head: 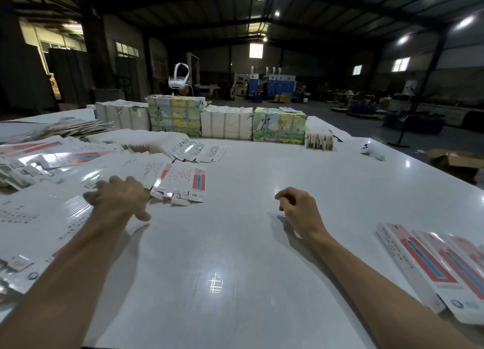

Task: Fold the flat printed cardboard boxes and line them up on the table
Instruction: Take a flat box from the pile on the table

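Left hand (119,200): fingers straight and spread, pressing on the flat printed cardboard boxes (183,182), which fan out beneath the palm and just right of the fingertips. Right hand (297,207): fingers loosely curled, holding nothing, above the white table (235,244). Folded boxes (432,267) lie side by side, well right of those fingers.

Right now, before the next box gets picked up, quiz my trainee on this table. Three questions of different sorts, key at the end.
1. True or false: the right hand holds nothing.
2. The left hand rests on: A) flat boxes; B) a roll of tape; C) a pair of scissors.
3. Fill in: the folded boxes are lined up at the near ____ side of the table.
Key: 1 true; 2 A; 3 right.
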`<action>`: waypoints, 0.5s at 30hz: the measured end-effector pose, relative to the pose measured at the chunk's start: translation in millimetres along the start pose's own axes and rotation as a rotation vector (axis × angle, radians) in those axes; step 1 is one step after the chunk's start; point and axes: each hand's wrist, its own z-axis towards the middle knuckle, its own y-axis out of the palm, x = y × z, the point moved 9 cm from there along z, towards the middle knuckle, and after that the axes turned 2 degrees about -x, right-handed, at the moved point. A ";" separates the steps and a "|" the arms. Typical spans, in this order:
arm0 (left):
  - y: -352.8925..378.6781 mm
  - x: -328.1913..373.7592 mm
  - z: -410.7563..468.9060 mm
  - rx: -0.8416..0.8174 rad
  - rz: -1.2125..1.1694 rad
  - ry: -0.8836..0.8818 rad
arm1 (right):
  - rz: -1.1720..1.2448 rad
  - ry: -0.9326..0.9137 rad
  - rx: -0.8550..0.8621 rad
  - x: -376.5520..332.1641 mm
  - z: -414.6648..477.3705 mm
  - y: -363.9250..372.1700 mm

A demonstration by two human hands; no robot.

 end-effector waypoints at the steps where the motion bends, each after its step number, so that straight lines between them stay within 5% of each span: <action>1: -0.2 -12.2 1.0 -0.001 -0.007 -0.044 | -0.001 -0.005 -0.008 -0.4 0.4 1.2; 15: 3.2 -71.3 23.8 0.070 -0.072 -0.154 | 0.085 -0.035 -0.044 -1.5 0.3 2.9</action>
